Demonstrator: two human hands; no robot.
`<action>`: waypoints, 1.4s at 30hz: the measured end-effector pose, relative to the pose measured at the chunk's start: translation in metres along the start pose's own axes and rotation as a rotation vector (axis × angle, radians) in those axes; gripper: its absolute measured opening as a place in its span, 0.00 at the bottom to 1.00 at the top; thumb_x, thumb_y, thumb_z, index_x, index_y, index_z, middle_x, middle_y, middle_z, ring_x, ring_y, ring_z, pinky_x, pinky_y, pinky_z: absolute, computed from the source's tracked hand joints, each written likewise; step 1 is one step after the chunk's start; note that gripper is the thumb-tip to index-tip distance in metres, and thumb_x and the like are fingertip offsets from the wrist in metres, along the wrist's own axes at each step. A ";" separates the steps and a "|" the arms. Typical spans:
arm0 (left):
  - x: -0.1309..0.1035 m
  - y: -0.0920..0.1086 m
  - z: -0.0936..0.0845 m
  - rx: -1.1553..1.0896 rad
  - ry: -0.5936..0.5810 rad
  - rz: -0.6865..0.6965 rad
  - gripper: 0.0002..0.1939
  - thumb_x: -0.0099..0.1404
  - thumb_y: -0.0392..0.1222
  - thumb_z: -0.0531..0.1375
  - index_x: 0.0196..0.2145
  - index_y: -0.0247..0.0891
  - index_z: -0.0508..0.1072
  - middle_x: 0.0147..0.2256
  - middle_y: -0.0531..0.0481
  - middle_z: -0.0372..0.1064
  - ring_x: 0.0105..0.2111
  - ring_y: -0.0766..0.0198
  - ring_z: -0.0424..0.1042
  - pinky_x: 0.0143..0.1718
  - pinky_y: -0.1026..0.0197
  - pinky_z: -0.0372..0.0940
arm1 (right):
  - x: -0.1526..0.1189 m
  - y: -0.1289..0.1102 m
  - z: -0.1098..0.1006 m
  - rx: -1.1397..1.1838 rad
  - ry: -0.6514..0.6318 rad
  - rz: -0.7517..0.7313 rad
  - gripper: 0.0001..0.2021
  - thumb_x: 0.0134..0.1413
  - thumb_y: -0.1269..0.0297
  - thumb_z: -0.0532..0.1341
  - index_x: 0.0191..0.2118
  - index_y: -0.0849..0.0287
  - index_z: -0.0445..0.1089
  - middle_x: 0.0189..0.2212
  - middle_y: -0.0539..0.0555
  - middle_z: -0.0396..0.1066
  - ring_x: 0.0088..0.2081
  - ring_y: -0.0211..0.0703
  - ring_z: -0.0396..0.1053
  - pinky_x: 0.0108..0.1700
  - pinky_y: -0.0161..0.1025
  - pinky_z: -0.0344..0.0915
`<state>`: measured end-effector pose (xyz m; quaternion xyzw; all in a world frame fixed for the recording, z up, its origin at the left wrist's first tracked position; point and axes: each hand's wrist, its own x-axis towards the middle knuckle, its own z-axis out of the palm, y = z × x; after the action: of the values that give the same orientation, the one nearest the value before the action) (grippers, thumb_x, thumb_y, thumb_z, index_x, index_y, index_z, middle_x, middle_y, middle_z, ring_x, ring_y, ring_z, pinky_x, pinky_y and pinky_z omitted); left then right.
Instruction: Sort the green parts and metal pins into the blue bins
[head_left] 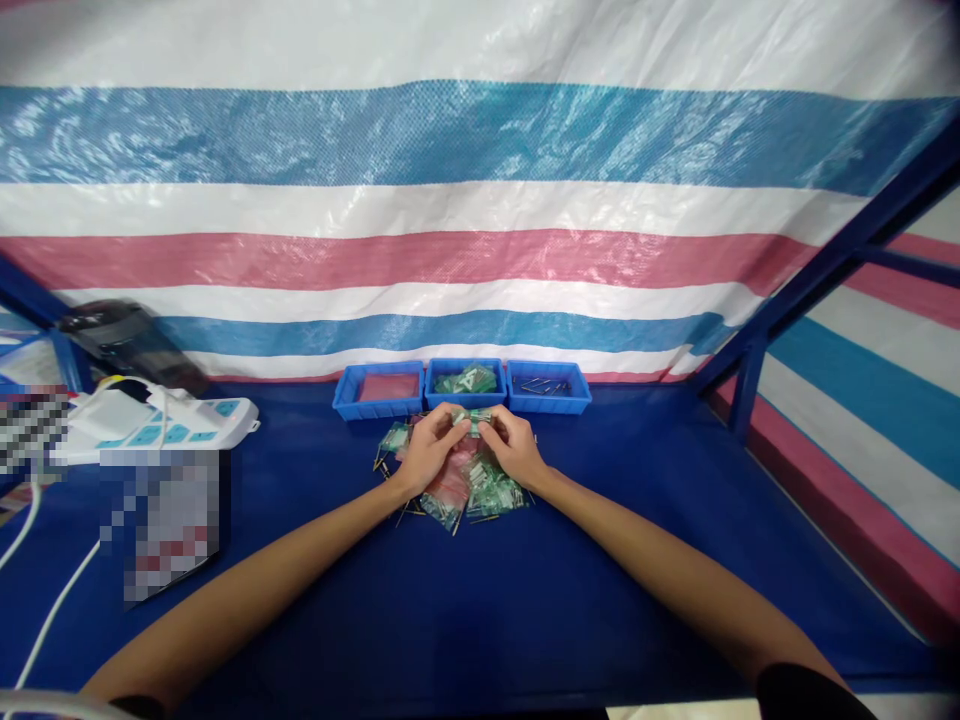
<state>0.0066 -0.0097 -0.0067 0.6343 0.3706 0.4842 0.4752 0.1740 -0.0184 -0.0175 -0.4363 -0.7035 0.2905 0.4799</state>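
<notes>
The left hand (pixel 429 453) and right hand (pixel 519 452) each grasp one end of a small green-and-clear plastic packet (pixel 474 421) between thumb and fingers. The packet is over a heap of similar packets (pixel 495 492), near the middle blue bin (pixel 466 398). Its film is presumably light, limp and rather slippery (the contents are too small to identify); opposite side edges should offer the surest hold.

Far side: striped sheet (pixel 465 260), white, blue and red, glossy
Right: dark blue frame (pixel 757 330)
Near: blue tabletop (pixel 480 620)
</notes>
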 end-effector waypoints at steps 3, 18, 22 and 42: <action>0.000 -0.001 -0.001 0.002 0.011 0.000 0.13 0.64 0.50 0.59 0.38 0.36 0.68 0.27 0.54 0.63 0.25 0.68 0.62 0.29 0.65 0.60 | 0.000 -0.001 0.000 -0.011 0.013 0.005 0.11 0.61 0.56 0.54 0.32 0.58 0.63 0.22 0.46 0.57 0.25 0.36 0.56 0.28 0.33 0.55; 0.002 0.002 -0.002 0.034 -0.008 -0.005 0.12 0.66 0.48 0.56 0.36 0.35 0.67 0.29 0.53 0.62 0.25 0.69 0.62 0.29 0.66 0.60 | 0.000 -0.003 -0.002 0.000 0.037 0.023 0.12 0.61 0.56 0.54 0.30 0.57 0.61 0.21 0.45 0.56 0.24 0.36 0.55 0.28 0.33 0.54; 0.002 0.001 -0.001 0.013 -0.013 -0.023 0.12 0.65 0.48 0.58 0.38 0.36 0.67 0.29 0.54 0.63 0.25 0.69 0.62 0.29 0.66 0.60 | 0.000 -0.002 -0.001 0.010 0.052 0.034 0.12 0.61 0.57 0.54 0.29 0.57 0.59 0.19 0.45 0.55 0.23 0.36 0.54 0.27 0.33 0.54; 0.004 -0.004 -0.002 0.031 -0.014 -0.043 0.14 0.62 0.49 0.61 0.37 0.35 0.70 0.29 0.52 0.69 0.27 0.66 0.67 0.29 0.65 0.62 | 0.000 0.001 -0.001 -0.030 0.055 0.010 0.13 0.60 0.56 0.55 0.28 0.57 0.60 0.20 0.45 0.54 0.23 0.35 0.54 0.27 0.33 0.53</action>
<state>0.0055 -0.0042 -0.0095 0.6370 0.3881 0.4636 0.4782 0.1752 -0.0180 -0.0179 -0.4546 -0.6923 0.2702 0.4910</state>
